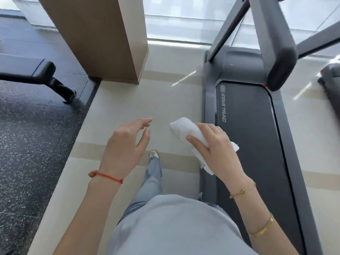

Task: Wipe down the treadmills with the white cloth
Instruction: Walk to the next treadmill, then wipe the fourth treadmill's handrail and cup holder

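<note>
Right hand (215,144) grips the bunched white cloth (185,131), thumb across it, held in the air just left of the Star Trac treadmill (246,126) deck; cloth not touching the machine. Left hand (127,142) holds nothing, fingers loose and slightly spread, above the pale tiled floor (128,107). Brown column (103,34) and black bench (36,70) lie ahead left.

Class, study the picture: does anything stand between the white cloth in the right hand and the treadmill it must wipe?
Nothing visible does. The right hand grips the white cloth in the air just beside the treadmill, at its left edge, with only open space between cloth and deck.
</note>
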`<state>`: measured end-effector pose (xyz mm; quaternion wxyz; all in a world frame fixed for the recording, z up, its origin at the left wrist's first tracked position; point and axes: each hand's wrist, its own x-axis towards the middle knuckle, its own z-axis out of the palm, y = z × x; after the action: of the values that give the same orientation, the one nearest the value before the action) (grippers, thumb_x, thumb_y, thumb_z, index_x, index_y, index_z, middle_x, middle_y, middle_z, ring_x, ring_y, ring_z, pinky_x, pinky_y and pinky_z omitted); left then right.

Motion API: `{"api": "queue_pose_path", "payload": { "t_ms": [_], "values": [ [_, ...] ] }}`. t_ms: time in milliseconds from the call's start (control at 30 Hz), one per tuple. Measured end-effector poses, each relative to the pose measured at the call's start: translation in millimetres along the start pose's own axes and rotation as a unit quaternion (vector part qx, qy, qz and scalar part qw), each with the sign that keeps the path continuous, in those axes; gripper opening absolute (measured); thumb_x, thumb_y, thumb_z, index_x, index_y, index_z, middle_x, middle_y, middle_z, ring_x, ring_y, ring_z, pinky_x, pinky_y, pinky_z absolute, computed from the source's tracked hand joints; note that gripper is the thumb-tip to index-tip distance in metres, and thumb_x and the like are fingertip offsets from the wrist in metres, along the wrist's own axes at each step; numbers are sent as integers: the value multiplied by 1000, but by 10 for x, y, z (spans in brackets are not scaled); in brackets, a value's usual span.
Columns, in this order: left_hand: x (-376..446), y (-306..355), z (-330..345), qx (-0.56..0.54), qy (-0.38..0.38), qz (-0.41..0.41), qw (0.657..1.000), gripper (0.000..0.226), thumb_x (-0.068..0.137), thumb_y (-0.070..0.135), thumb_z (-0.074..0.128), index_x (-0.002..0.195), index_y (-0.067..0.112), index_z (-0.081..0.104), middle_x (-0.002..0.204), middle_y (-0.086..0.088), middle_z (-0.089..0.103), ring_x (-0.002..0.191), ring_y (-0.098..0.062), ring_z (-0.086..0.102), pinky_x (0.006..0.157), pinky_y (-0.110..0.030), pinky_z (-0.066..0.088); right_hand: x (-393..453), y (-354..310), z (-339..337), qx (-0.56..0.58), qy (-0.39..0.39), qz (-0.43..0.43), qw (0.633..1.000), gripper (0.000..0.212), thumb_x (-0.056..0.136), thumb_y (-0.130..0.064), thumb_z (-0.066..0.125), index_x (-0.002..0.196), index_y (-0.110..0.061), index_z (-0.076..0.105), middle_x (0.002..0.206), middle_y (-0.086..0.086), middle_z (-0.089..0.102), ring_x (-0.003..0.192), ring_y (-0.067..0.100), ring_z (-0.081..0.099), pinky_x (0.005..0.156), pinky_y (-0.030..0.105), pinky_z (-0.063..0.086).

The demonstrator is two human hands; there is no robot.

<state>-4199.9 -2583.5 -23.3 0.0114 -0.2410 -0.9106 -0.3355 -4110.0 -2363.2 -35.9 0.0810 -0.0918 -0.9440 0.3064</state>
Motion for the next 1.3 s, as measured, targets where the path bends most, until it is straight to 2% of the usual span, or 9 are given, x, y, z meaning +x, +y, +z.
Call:
{"api": "queue_pose_path", "payload": {
  "t_ms": [200, 400, 567, 700, 800, 900, 1133, 1300],
  "values": [
    [1322, -111, 122, -28, -30, 80, 996, 28, 96, 15, 57, 123, 15, 65, 111, 2, 70, 102, -15, 66, 92, -39, 53, 907, 73, -46, -28, 78, 30, 996, 48, 94, -53, 41, 119, -17, 60, 113, -4, 61, 99, 20, 53, 93, 38, 42],
    [2653, -55, 287, -55, -67, 176, 981, 27, 96, 15, 57, 121, 16, 66, 110, 2, 70, 101, -17, 67, 91, -40, 54, 1769, 190, -230, -79, 190, 88, 975, 47, 95, -50, 43, 119, -15, 63, 108, 3, 55, 93, 23, 51, 86, 39, 44],
    [3484, 247, 571, -69, -115, 268, 954, 25, 95, 16, 58, 119, 18, 67, 113, 5, 70, 101, -17, 67, 89, -37, 54, 2209, 324, -468, -150, 258, 143, 944, 51, 97, -53, 39, 121, -15, 62, 109, 7, 53, 93, 24, 48, 85, 39, 43],
    [3990, 612, 847, -95, -159, 344, 921, 25, 96, 17, 56, 119, 18, 67, 110, 6, 70, 100, -14, 66, 89, -34, 53, 2400, 531, -734, -188, 318, 187, 910, 45, 98, -48, 45, 125, -15, 59, 112, 7, 51, 94, 22, 44, 86, 36, 39],
    [4297, 875, 1081, -107, -176, 379, 902, 25, 96, 13, 57, 119, 15, 67, 109, 4, 70, 99, -17, 66, 89, -40, 53, 2490, 749, -950, -233, 340, 224, 883, 47, 98, -48, 42, 126, -13, 57, 114, 10, 51, 97, 25, 45, 88, 36, 39],
    [4503, 1145, 1292, -130, -202, 402, 883, 25, 96, 12, 56, 119, 13, 67, 110, 3, 70, 96, -18, 66, 90, -40, 52, 2524, 980, -1118, -272, 358, 254, 856, 51, 100, -51, 35, 126, -13, 57, 115, 10, 50, 97, 27, 45, 89, 34, 35],
    [4837, 1676, 1724, -134, -220, 459, 850, 28, 96, 14, 55, 122, 12, 65, 116, 2, 68, 111, -16, 60, 97, -39, 48, 2667, 1391, -1392, -368, 333, 328, 804, 48, 100, -52, 37, 128, -16, 54, 120, 9, 51, 100, 28, 43, 84, 38, 37],
    [5099, 1909, 1977, -107, -223, 495, 833, 27, 97, 17, 56, 122, 13, 65, 120, -1, 66, 119, -21, 56, 100, -47, 46, 2778, 1604, -1519, -388, 321, 360, 786, 43, 99, -50, 39, 132, -25, 51, 125, 4, 51, 105, 26, 40, 86, 37, 36]
  ]
}}
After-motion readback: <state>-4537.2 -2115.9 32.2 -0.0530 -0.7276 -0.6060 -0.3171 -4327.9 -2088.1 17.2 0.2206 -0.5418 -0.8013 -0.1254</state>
